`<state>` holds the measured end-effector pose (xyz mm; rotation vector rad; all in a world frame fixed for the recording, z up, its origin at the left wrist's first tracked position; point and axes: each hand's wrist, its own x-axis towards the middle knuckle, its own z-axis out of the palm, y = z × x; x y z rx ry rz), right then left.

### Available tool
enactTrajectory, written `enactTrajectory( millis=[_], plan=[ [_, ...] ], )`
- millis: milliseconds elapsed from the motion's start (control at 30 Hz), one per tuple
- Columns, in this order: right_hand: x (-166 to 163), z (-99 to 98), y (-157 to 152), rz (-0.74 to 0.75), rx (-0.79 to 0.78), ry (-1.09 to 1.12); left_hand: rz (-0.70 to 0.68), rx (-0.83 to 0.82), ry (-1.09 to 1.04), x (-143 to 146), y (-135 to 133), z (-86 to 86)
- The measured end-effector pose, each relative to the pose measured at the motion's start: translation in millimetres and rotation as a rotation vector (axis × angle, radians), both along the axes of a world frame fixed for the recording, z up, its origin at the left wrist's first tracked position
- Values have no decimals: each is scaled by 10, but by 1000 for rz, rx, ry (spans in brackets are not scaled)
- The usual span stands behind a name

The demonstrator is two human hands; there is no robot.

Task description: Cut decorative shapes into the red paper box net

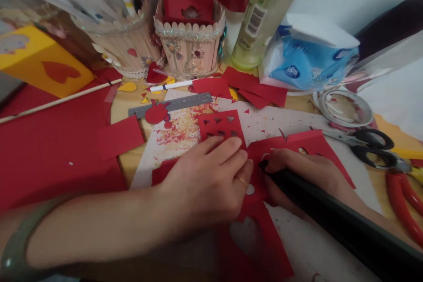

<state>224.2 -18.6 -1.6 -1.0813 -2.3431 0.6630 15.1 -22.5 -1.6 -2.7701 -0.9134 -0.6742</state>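
Note:
A red cardstock piece with several flaps [276, 244] lies over white paper [145, 176]. Rows of small triangles are cut through its far flap, and a large heart-shaped hole shows in its near flap. My left hand [208, 178] rests palm down on the middle of the card, fingers extended and slightly bent. Close to those fingertips, my right hand [307, 169] grips a long black pen-like tool [317, 202] whose tip end points at the card beside a small round hole. The exact kind of tool is unclear, and its tip is blurred.
Black-handled scissors [372, 145], red-handled pliers [401, 198] and a tape roll [345, 108] lie at right. Behind are a grey ruler [185, 102], a white marker [172, 86], stick-built baskets [190, 48], a green bottle [261, 22] and a tissue pack [307, 61]. Red sheets [56, 154] cover the left.

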Motion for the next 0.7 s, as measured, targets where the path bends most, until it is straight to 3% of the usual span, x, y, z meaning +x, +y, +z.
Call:
enactTrajectory(
  millis=[133, 267, 400, 700],
  plan=[
    [0, 19, 12, -37, -14, 16, 3, 0, 111, -11, -160, -47],
    [4, 59, 57, 3, -44, 0, -100, 24, 173, -66, -34, -60],
    [-9, 51, 48, -55, -94, 52, -201, 28, 168, -104, 134, -65],
    [-33, -70, -47, -114, -32, 83, -220, -96, 183, -113, 153, -71]
  ],
)
